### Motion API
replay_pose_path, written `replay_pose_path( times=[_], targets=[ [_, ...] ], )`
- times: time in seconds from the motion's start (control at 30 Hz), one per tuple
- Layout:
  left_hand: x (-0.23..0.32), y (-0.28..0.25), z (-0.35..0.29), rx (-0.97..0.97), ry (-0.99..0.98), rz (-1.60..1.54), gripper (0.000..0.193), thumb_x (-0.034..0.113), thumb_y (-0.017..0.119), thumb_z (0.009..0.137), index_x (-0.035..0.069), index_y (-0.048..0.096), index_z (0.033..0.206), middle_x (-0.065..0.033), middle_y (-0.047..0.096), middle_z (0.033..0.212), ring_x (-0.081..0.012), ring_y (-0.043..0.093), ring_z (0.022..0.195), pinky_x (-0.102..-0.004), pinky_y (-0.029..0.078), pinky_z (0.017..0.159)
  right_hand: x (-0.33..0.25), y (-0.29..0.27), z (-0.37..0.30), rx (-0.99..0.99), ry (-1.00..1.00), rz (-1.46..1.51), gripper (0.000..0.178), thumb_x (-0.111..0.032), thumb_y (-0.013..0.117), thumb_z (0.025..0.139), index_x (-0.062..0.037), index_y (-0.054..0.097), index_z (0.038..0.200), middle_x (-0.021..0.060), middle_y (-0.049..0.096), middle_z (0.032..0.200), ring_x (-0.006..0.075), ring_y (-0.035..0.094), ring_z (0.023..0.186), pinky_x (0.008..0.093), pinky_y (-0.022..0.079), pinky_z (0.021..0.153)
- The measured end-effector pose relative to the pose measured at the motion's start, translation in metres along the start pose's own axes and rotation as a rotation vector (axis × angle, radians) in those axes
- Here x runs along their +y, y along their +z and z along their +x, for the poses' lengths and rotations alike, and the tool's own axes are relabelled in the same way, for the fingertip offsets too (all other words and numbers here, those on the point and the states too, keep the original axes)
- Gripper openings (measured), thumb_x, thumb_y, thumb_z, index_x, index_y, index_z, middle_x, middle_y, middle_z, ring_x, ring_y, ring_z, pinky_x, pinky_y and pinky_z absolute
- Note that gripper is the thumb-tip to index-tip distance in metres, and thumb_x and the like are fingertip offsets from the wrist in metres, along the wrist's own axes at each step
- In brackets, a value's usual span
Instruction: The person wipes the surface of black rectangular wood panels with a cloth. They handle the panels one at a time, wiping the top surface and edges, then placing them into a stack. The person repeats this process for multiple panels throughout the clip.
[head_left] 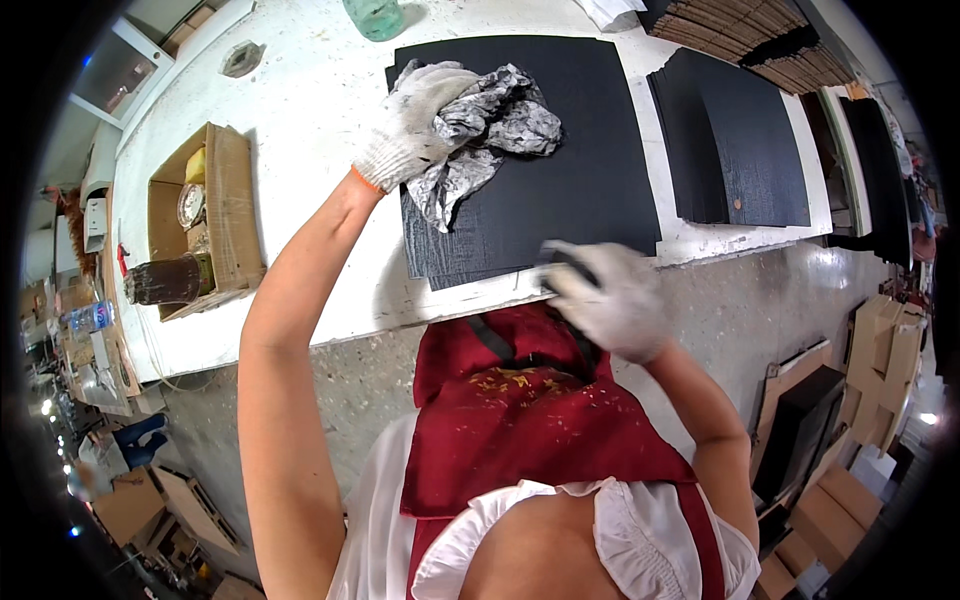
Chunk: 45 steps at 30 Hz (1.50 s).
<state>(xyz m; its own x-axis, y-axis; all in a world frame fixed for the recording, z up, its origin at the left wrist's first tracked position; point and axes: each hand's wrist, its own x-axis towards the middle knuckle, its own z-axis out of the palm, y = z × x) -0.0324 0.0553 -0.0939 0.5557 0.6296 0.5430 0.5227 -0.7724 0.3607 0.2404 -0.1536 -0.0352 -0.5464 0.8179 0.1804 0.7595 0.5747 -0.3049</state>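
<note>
A stack of flat black sheets (pixel 595 170) lies on the white table in front of me. My left hand (pixel 410 125), in a white knit glove with an orange cuff, is closed on a crumpled rag (pixel 525 125) smeared black and white. The rag rests on the top sheet, toward its far left. At the stack's near edge is my right hand (pixel 622 300), also gloved and blurred by motion. Its fingers are closed around a small dark block (pixel 568 268), whose exact kind I cannot make out.
More black sheets (pixel 755 150) are stacked to the right, with corrugated cardboard (pixel 730 40) behind them. On the left stands a cardboard box (pixel 237 220) containing a dark jar (pixel 168 282) and a yellow sponge (pixel 196 166). A greenish container (pixel 375 15) is at the far edge.
</note>
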Motion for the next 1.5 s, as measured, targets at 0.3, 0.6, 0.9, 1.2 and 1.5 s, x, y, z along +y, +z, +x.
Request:
replay_pose_path(
  times=[0.3,0.6,0.9,1.2,1.5],
  targets=[
    [0.003,-0.007,0.006,-0.079,-0.014,0.049,0.063,0.027,0.083,0.075,0.013,0.060,0.132,-0.0097,0.061,0.132,-0.0279,0.051,0.132,-0.0502,0.028,0.119,0.087,-0.028,-0.132,0.486,0.631,-0.085,0.037,-0.002,0.072,0.080,-0.0019,0.070,0.117,0.0159,0.061,0.119,0.0310,0.057,0.112,0.0394,0.047,0.097],
    [0.123,0.009,-0.013,-0.511,0.432,-0.457,0.056,0.028,0.066,0.074,0.019,0.061,0.129,-0.0075,0.050,0.142,-0.0314,0.036,0.141,-0.0583,0.023,0.119,0.064,-0.039,-0.065,0.675,0.745,0.623,0.036,-0.007,0.057,0.091,0.0082,0.063,0.123,0.0159,0.059,0.127,0.0212,0.055,0.117,0.0336,0.048,0.096],
    [0.141,-0.007,-0.039,-0.420,0.357,-0.417,0.054,0.026,0.063,0.076,0.010,0.061,0.129,-0.0109,0.051,0.142,-0.0361,0.037,0.140,-0.0595,0.022,0.119,0.057,0.017,0.074,0.860,0.773,0.680,0.049,-0.027,0.055,0.099,0.0042,0.052,0.137,0.0173,0.058,0.134,0.0248,0.058,0.119,0.0346,0.044,0.104],
    [0.066,-0.043,-0.088,-0.075,-0.239,-0.494,0.072,0.015,0.074,0.073,0.007,0.051,0.140,-0.0118,0.049,0.146,-0.0353,0.035,0.143,-0.0457,0.025,0.122,0.052,0.006,0.071,0.753,0.850,0.574,0.053,-0.020,0.058,0.097,0.0061,0.044,0.141,0.0228,0.058,0.130,0.0241,0.061,0.115,0.0337,0.048,0.100],
    [-0.065,0.011,-0.003,0.262,-0.610,-0.032,0.069,0.044,0.071,0.086,0.008,0.049,0.141,-0.0215,0.050,0.143,-0.0385,0.051,0.129,-0.0421,0.043,0.108,0.052,0.011,0.075,0.752,0.857,0.573,0.053,-0.023,0.058,0.096,0.0045,0.047,0.141,0.0211,0.058,0.130,0.0248,0.059,0.117,0.0345,0.046,0.102]
  ],
)
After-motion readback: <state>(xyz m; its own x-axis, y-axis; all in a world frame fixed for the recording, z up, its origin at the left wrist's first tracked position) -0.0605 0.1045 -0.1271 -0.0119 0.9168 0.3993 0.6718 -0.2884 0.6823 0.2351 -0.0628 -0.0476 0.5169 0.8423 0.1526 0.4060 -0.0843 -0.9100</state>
